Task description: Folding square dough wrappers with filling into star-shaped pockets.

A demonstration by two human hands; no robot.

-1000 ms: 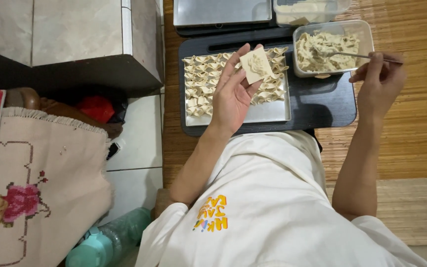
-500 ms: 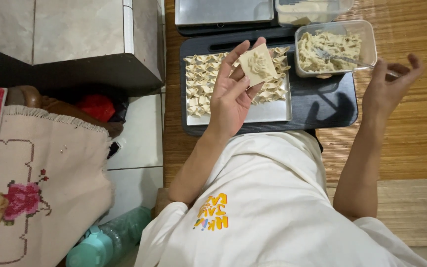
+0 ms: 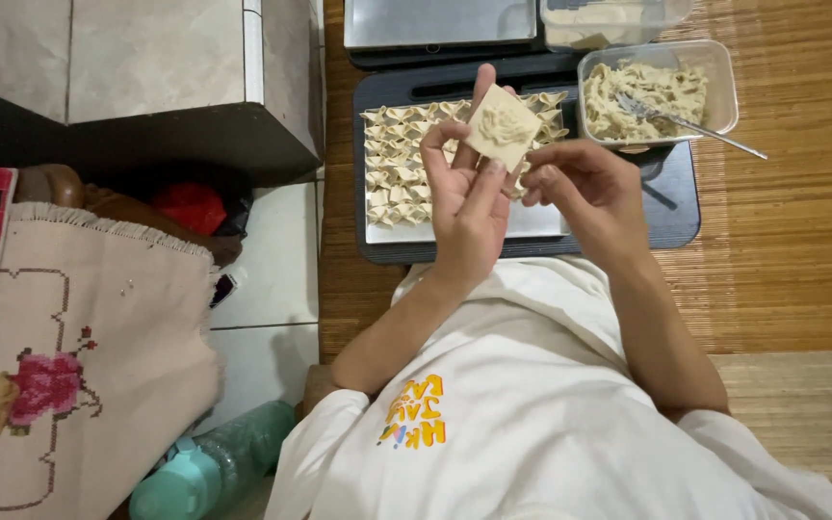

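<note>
Two hands meet over the black rectangular tray (image 3: 671,207). Left hand (image 3: 464,193): palm up, fingers loosely cupped, grasping a pale square dough wrapper (image 3: 503,127) that carries a small dab of beige filling at its centre. Wrapper sits across the fingertips, tilted, above the rows of folded dumplings (image 3: 402,159).

Right hand (image 3: 585,183): empty now, fingers curled inward, tips just beside the wrapper's lower right edge, nearly touching. A second ago this hand was out at the clear plastic tub of beige filling (image 3: 657,91), holding the metal fork (image 3: 690,120); half a second ago it had let go and hung open beside the tub. Fork now rests in the tub, handle jutting out over the rim toward the woven straw mat (image 3: 792,241).

Judgement: the filling step looks done for this piece. With the tool down and both hands at the wrapper, folding seems to be the step in hand.

Folded dumplings lie in tight rows on a shallow metal sheet (image 3: 532,221) inside the tray, right part bare. Another metal tray (image 3: 435,21) stands beyond. Teal plastic bottle (image 3: 204,462) lies well apart, lower left, near an embroidered cloth (image 3: 79,327).
</note>
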